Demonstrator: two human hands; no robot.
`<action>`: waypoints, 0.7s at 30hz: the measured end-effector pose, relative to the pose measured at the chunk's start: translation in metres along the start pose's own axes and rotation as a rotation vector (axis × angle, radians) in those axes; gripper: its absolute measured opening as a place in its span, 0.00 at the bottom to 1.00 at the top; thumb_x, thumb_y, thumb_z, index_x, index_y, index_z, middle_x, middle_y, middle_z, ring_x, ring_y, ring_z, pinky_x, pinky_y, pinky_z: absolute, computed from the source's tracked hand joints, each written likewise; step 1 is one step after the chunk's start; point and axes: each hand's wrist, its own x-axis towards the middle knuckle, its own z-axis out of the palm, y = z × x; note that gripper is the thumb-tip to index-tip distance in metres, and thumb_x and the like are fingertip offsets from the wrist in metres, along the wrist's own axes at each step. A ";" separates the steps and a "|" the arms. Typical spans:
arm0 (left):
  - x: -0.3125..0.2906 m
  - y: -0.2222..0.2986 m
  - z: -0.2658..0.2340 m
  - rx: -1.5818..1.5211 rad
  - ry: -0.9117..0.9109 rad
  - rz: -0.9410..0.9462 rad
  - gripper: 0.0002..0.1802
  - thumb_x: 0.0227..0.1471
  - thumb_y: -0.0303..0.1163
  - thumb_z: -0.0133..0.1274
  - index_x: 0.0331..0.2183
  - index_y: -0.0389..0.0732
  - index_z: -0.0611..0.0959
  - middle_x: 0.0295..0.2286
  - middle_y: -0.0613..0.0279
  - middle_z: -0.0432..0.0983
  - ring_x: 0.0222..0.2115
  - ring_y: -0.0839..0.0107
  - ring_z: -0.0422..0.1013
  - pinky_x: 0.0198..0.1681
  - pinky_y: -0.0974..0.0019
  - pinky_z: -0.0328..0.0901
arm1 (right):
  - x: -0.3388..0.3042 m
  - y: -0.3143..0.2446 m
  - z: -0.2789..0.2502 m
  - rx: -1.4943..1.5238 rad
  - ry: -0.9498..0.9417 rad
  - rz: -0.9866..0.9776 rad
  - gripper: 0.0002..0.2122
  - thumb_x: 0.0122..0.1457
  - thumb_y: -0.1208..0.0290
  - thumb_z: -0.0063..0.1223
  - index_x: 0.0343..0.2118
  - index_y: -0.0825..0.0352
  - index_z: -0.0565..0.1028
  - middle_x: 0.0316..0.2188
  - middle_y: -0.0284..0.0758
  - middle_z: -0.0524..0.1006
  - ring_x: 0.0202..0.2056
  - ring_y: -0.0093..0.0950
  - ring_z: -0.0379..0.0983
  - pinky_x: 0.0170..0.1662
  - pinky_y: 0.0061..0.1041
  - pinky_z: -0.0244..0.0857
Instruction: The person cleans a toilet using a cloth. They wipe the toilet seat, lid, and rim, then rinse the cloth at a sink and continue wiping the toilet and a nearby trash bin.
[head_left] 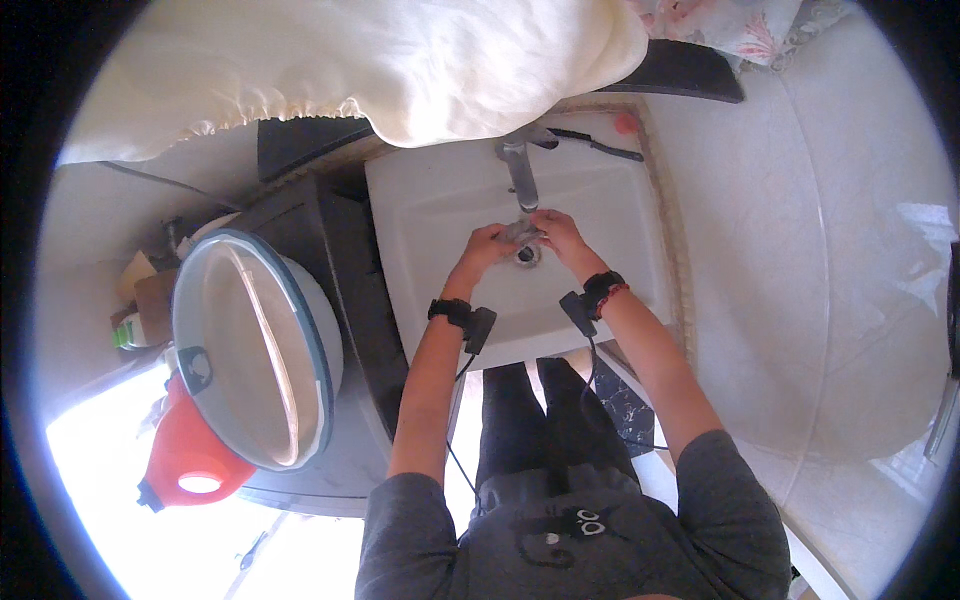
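Below the spout of a metal faucet [518, 175], both hands meet over the white sink [435, 225]. My left hand [484, 249] is closed on the left side of a small greyish, partly see-through thing [519, 233], whose kind I cannot make out. On its other side, the fingers of my right hand [560, 236] are closed on it, close under the spout tip. The dark round drain [527, 257] shows just beneath the thing. Whether water is running is too faint to tell.
A large white basin [235, 340] with a blue-grey rim leans on a dark appliance [350, 250] to the left. Beside it is a red jug [195, 450]. A black slim-handled object [598, 147] lies on the sink's back ledge. Cream cloth [400, 60] hangs above.
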 end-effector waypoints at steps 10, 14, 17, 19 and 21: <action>0.009 -0.003 -0.005 -0.058 0.210 0.088 0.14 0.43 0.36 0.56 0.33 0.41 0.74 0.24 0.71 0.68 0.26 0.80 0.62 0.31 0.75 0.57 | -0.005 -0.022 -0.012 0.107 -0.107 -0.077 0.15 0.49 0.74 0.49 0.42 0.65 0.70 0.32 0.28 0.72 0.37 0.20 0.66 0.40 0.20 0.56; 0.022 0.000 0.001 -0.104 0.155 0.094 0.14 0.44 0.34 0.55 0.33 0.40 0.72 0.25 0.69 0.69 0.28 0.79 0.63 0.31 0.74 0.58 | -0.016 -0.033 -0.014 0.113 -0.124 -0.069 0.16 0.49 0.75 0.48 0.44 0.66 0.70 0.34 0.29 0.72 0.38 0.20 0.65 0.40 0.20 0.55; 0.025 0.005 0.006 -0.053 0.191 0.110 0.14 0.44 0.31 0.54 0.35 0.39 0.71 0.26 0.66 0.70 0.28 0.78 0.64 0.31 0.73 0.59 | -0.033 -0.041 -0.007 0.078 -0.170 -0.014 0.15 0.50 0.74 0.47 0.43 0.66 0.70 0.36 0.29 0.72 0.39 0.21 0.65 0.40 0.20 0.56; 0.024 0.009 0.007 -0.102 0.221 0.165 0.14 0.43 0.29 0.54 0.34 0.40 0.71 0.25 0.65 0.70 0.27 0.78 0.65 0.29 0.73 0.60 | -0.033 -0.034 -0.004 0.115 -0.232 0.033 0.14 0.50 0.73 0.48 0.42 0.66 0.70 0.35 0.29 0.72 0.39 0.21 0.65 0.39 0.21 0.57; 0.033 0.019 0.013 -0.270 0.207 0.286 0.13 0.42 0.27 0.55 0.32 0.41 0.71 0.22 0.65 0.71 0.23 0.78 0.65 0.25 0.72 0.60 | -0.025 -0.030 -0.009 0.209 -0.278 0.057 0.13 0.49 0.71 0.49 0.40 0.64 0.71 0.35 0.28 0.72 0.38 0.21 0.66 0.38 0.21 0.58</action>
